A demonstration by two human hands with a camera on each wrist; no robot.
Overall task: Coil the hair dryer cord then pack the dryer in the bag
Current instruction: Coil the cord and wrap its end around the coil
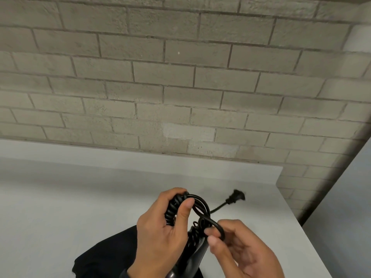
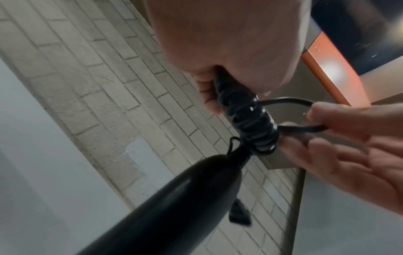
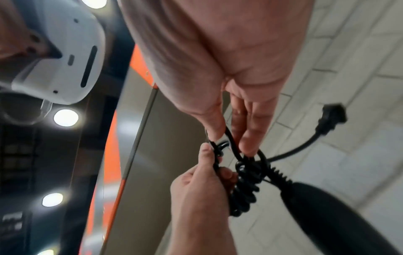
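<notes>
My left hand [image 1: 170, 217] grips the bunched spiral part of the black cord [image 1: 173, 207] above the table, thumb pressed on it. My right hand [image 1: 226, 239] pinches a smooth loop of the same cord [image 1: 217, 227] between thumb and forefinger. The black hair dryer [image 1: 195, 251] hangs below the hands, its handle [image 2: 174, 198] pointing up toward the coil. The plug [image 1: 237, 196] sticks out to the right on a short free length, also clear in the right wrist view as the plug [image 3: 331, 119]. A black bag [image 1: 104, 255] lies on the table under the hands.
The white table [image 1: 60, 197] runs left and ahead to a brick wall [image 1: 180, 77]. Its right edge [image 1: 297, 217] drops off close to my right hand. A person's white headset [image 3: 65, 57] shows in the right wrist view.
</notes>
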